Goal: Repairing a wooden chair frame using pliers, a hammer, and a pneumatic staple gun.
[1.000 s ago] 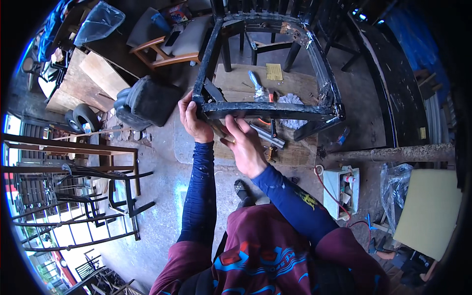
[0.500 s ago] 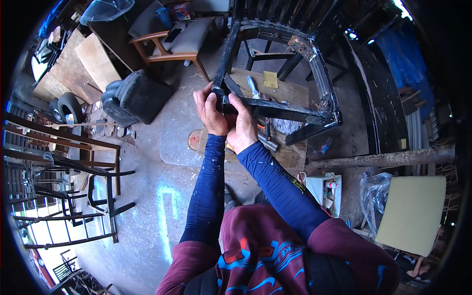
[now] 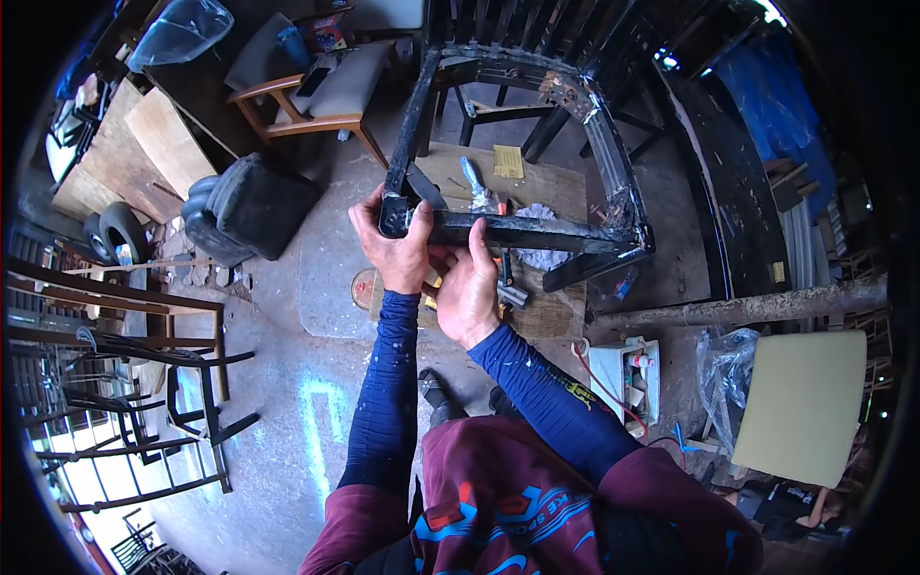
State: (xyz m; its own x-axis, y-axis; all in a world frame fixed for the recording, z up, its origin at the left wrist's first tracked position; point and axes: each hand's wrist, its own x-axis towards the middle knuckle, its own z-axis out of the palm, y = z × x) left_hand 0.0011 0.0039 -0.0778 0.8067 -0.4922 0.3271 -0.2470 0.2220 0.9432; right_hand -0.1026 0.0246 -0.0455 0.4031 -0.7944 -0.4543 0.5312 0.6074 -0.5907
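A black wooden chair frame (image 3: 537, 233) without a seat is tilted toward me, its slatted back at the far side. Its paint is worn, and bare wood shows at one far joint. My left hand (image 3: 398, 257) is closed round its near left corner, thumb on top. Just right of it, my right hand (image 3: 470, 295) holds the front rail from below, thumb up against it; its other fingers are partly hidden. Beneath the frame, a wooden board (image 3: 565, 196) carries a blue-handled scraper (image 3: 471, 172), a yellow paper (image 3: 508, 162) and a crumpled whitish sheet (image 3: 542, 254).
A white plastic container (image 3: 606, 369) stands right of my right arm, near a pale yellow seat pad (image 3: 800, 407). A long pole (image 3: 747, 310) runs along the right. An upholstered armchair (image 3: 331, 101), a black padded seat (image 3: 261, 204) and metal chair frames (image 3: 213, 407) stand leftward. Another person's arm (image 3: 816, 508) shows lower right.
My right hand has shifted right along the rail, away from the corner and my left hand. The chair frame and my left hand sit lower and farther left in view; the whole view has shifted somewhat.
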